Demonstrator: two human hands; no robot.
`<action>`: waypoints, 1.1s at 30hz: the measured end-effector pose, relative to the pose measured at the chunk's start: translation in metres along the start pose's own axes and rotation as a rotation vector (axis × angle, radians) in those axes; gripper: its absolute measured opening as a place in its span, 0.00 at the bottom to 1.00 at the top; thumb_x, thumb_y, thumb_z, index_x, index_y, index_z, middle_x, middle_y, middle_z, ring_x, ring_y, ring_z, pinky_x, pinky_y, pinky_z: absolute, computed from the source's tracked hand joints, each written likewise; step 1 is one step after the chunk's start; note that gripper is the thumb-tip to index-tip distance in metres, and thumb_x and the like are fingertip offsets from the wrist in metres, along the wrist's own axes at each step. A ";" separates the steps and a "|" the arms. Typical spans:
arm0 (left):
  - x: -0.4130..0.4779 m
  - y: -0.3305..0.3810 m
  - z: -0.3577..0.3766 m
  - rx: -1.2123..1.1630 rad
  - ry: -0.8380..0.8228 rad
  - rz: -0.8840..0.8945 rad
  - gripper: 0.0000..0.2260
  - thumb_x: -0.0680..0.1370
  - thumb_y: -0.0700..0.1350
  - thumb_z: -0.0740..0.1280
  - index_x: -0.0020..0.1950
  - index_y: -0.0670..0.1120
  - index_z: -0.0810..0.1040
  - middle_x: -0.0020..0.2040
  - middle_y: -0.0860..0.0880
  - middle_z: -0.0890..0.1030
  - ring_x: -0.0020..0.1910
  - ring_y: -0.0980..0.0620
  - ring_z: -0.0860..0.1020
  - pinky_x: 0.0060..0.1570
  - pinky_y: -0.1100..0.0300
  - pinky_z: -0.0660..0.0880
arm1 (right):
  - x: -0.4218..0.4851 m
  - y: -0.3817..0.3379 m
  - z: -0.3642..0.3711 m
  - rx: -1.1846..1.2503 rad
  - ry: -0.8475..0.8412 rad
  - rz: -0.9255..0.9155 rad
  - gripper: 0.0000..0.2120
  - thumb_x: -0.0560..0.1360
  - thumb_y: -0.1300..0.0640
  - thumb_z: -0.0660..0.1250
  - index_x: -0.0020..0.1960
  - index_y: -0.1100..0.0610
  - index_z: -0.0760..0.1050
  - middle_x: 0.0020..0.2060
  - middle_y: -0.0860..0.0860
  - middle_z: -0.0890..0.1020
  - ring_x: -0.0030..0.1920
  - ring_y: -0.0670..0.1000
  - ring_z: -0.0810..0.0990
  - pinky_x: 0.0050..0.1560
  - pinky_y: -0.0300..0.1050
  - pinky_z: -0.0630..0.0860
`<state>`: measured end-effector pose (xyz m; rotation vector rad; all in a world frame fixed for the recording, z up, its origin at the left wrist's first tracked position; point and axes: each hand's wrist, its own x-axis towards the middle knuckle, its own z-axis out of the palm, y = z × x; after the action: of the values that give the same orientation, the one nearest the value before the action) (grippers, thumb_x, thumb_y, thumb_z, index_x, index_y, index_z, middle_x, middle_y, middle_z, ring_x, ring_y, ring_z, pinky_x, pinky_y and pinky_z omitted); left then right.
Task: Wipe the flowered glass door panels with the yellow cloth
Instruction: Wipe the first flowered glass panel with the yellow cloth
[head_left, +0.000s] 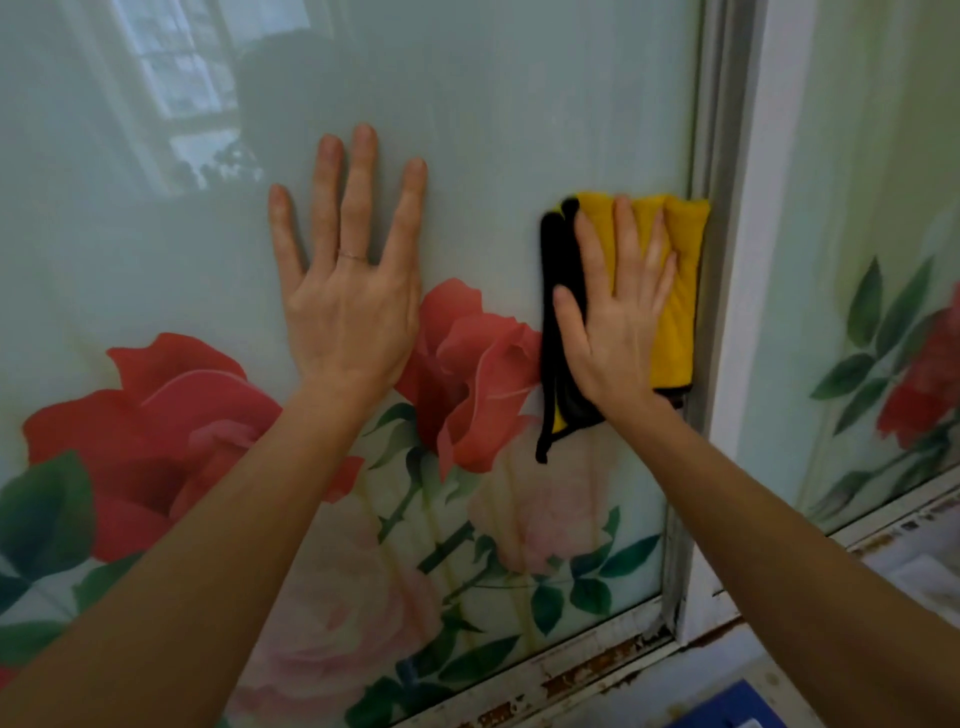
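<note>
Right hand (618, 317) lies flat, fingers straight, on the folded yellow cloth (678, 322), pressing rather than clutching it, so the whole pad bears on the flowered glass panel (483, 104) at its right edge, against the white frame (748, 270). My left hand (348, 296) is spread open and empty on the glass just beside the red rose (467, 364), bracing my lean, I judge. The second panel (872, 218), right of the frame, is probably next.
</note>
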<state>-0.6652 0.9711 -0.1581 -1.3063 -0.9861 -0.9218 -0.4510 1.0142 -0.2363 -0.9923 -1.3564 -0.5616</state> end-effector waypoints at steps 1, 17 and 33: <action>0.000 0.000 0.000 -0.004 0.002 0.002 0.25 0.82 0.39 0.61 0.80 0.49 0.65 0.77 0.40 0.67 0.77 0.39 0.65 0.73 0.35 0.62 | 0.008 -0.001 -0.001 0.000 0.010 -0.017 0.26 0.83 0.50 0.59 0.79 0.54 0.63 0.79 0.63 0.63 0.79 0.69 0.54 0.77 0.71 0.48; 0.000 0.002 0.004 -0.007 0.042 -0.002 0.27 0.80 0.36 0.64 0.79 0.49 0.67 0.76 0.41 0.69 0.76 0.39 0.67 0.73 0.35 0.62 | 0.017 0.003 0.008 -0.093 0.089 -0.067 0.26 0.84 0.45 0.54 0.80 0.52 0.60 0.78 0.63 0.64 0.79 0.68 0.57 0.77 0.67 0.52; -0.003 0.004 0.002 -0.099 0.062 0.004 0.24 0.83 0.36 0.60 0.80 0.47 0.65 0.78 0.41 0.66 0.77 0.41 0.64 0.76 0.39 0.54 | 0.014 -0.034 0.008 -0.093 0.099 0.139 0.27 0.85 0.50 0.53 0.81 0.58 0.58 0.80 0.62 0.60 0.80 0.66 0.55 0.75 0.72 0.53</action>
<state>-0.6630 0.9732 -0.1625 -1.3542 -0.8997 -1.0131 -0.4809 1.0062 -0.2147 -1.1113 -1.1725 -0.5653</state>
